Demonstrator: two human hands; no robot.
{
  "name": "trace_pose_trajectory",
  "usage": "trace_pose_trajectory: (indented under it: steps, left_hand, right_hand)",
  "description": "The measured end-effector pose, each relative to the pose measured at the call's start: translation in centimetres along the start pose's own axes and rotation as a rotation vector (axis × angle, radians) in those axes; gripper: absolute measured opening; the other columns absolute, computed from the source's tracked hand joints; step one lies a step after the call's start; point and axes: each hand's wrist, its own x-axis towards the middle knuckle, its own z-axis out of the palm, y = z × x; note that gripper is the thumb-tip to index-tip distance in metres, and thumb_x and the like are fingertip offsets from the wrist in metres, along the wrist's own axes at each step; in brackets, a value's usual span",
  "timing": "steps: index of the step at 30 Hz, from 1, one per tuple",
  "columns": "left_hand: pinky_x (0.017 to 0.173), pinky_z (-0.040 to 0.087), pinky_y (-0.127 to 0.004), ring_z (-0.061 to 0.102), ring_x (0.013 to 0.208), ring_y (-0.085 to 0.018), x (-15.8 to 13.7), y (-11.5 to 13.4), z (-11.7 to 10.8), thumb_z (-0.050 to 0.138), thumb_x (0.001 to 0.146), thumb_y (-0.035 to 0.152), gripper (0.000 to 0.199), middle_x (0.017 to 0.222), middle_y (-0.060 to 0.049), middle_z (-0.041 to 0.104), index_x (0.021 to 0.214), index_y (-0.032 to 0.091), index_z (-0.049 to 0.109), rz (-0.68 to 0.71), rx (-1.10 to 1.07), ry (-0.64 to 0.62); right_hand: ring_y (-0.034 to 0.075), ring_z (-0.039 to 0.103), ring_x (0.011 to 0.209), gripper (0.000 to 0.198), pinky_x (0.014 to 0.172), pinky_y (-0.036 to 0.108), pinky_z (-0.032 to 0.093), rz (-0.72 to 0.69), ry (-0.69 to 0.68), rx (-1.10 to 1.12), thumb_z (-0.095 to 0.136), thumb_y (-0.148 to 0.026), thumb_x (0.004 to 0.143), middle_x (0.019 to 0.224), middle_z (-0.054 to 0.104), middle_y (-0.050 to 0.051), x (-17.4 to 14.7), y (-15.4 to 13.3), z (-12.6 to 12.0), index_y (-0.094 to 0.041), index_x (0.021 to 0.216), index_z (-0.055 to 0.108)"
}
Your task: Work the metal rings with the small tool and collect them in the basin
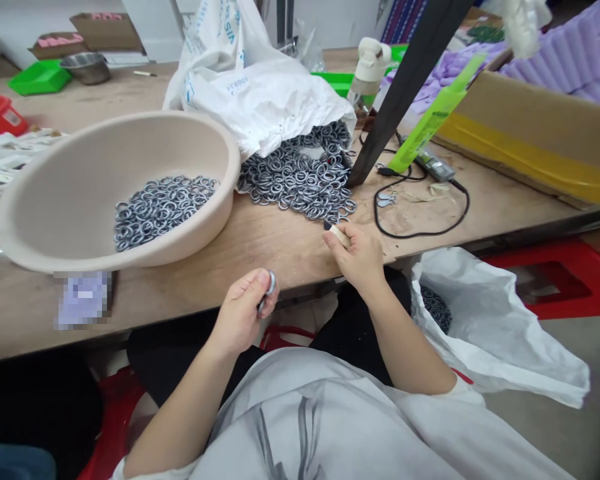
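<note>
My left hand is closed, thumb pressing a grey metal ring against the fingers, just over the table's front edge. My right hand grips a small tool with a pale handle and a dark tip, close to the near end of a pile of grey metal rings. That pile spills from the mouth of a white woven sack onto the wooden table. To the left, a large beige basin holds more rings.
A dark metal post rises beside the ring pile. Right of it lie a black cable, a bright green strip and a cardboard box. An open white sack with rings inside stands below the table's edge.
</note>
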Motion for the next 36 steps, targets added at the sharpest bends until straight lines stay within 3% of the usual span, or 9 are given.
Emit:
trace_pose_trajectory:
  steps: [4, 8, 15, 18, 20, 23, 26, 29, 36]
  left_hand:
    - [0.044, 0.025, -0.019, 0.036, 0.047, -0.004, 0.7, 0.0, -0.4, 0.071, 0.083, 0.04, 0.028, 0.063, 0.001, 0.051, 0.075, 0.013, 0.065, -0.072, -0.034, 0.048]
    - [0.042, 0.027, -0.016, 0.04, 0.047, -0.004, 1.1, 0.0, -0.4, 0.074, 0.079, 0.032, 0.027, 0.065, 0.001, 0.057, 0.1, 0.015, 0.071, -0.112, -0.069, 0.096]
    - [0.038, 0.03, -0.015, 0.047, 0.051, -0.005, 1.4, 0.4, -0.1, 0.077, 0.073, 0.036, 0.027, 0.078, -0.003, 0.065, 0.083, 0.014, 0.063, -0.157, -0.176, 0.153]
    - [0.038, 0.029, -0.014, 0.047, 0.051, -0.005, 1.5, 0.2, 0.3, 0.078, 0.073, 0.036, 0.03, 0.077, -0.002, 0.064, 0.081, 0.015, 0.059, -0.166, -0.158, 0.139]
    - [0.038, 0.027, -0.014, 0.044, 0.049, -0.004, 1.7, -0.2, 0.6, 0.079, 0.072, 0.037, 0.031, 0.073, 0.0, 0.061, 0.081, 0.015, 0.058, -0.155, -0.115, 0.132]
    - [0.039, 0.026, -0.013, 0.039, 0.047, -0.003, 2.0, -1.2, 1.1, 0.078, 0.075, 0.044, 0.035, 0.068, 0.004, 0.054, 0.087, 0.016, 0.06, -0.077, -0.032, 0.131]
    - [0.039, 0.027, -0.014, 0.038, 0.048, -0.004, 2.4, -2.1, 1.4, 0.073, 0.079, 0.055, 0.041, 0.065, 0.005, 0.05, 0.09, 0.017, 0.059, 0.018, 0.023, 0.13]
    - [0.04, 0.027, -0.015, 0.037, 0.048, -0.005, 2.6, -2.4, 1.1, 0.067, 0.082, 0.06, 0.043, 0.064, 0.005, 0.048, 0.089, 0.018, 0.058, 0.061, 0.049, 0.142]
    - [0.042, 0.026, -0.016, 0.036, 0.049, -0.004, 2.5, -2.1, -0.1, 0.07, 0.082, 0.053, 0.037, 0.063, 0.005, 0.049, 0.083, 0.018, 0.058, 0.075, 0.074, 0.146]
  right_hand:
    - [0.03, 0.062, 0.094, 0.035, 0.071, 0.035, 0.042, 0.099, -0.031, -0.384, 0.066, -0.046, 0.087, 0.107, 0.069, 0.012, 0.9, 1.4, -1.0, -0.021, 0.11, 0.071]
    - [0.032, 0.062, 0.098, 0.03, 0.071, 0.036, 0.041, 0.101, -0.11, -0.457, 0.059, -0.04, 0.093, 0.11, 0.068, 0.015, 1.0, 1.0, -0.7, -0.019, 0.113, 0.07]
    - [0.028, 0.061, 0.09, 0.026, 0.07, 0.034, 0.039, 0.072, -0.121, -0.44, 0.055, -0.038, 0.094, 0.104, 0.069, 0.015, 1.6, 0.7, -0.7, -0.019, 0.101, 0.072]
    - [0.026, 0.061, 0.089, 0.02, 0.073, 0.033, 0.041, 0.052, -0.058, -0.243, 0.059, -0.034, 0.09, 0.099, 0.069, 0.011, 1.7, 0.7, -0.3, -0.019, 0.094, 0.072]
    - [0.022, 0.06, 0.085, 0.019, 0.074, 0.032, 0.043, 0.05, -0.044, 0.072, 0.061, -0.034, 0.087, 0.091, 0.068, 0.008, 1.1, 0.1, 0.3, -0.018, 0.09, 0.071]
    - [0.016, 0.059, 0.074, 0.025, 0.07, 0.029, 0.047, 0.115, -0.219, 0.707, 0.064, -0.044, 0.085, 0.08, 0.067, 0.002, -0.9, -2.1, 1.6, -0.019, 0.087, 0.067]
    - [0.014, 0.061, 0.063, 0.033, 0.061, 0.029, 0.051, 0.239, -0.433, 1.124, 0.072, -0.051, 0.079, 0.071, 0.064, -0.002, -3.2, -4.5, 2.6, -0.021, 0.087, 0.063]
    - [0.013, 0.059, 0.056, 0.039, 0.054, 0.028, 0.051, 0.296, -0.492, 1.248, 0.076, -0.056, 0.074, 0.066, 0.062, -0.003, -4.2, -5.9, 2.9, -0.022, 0.086, 0.061]
    - [0.01, 0.052, 0.059, 0.037, 0.059, 0.024, 0.047, 0.226, -0.421, 1.088, 0.071, -0.055, 0.081, 0.065, 0.056, -0.003, -3.9, -5.2, 3.0, -0.02, 0.08, 0.061]
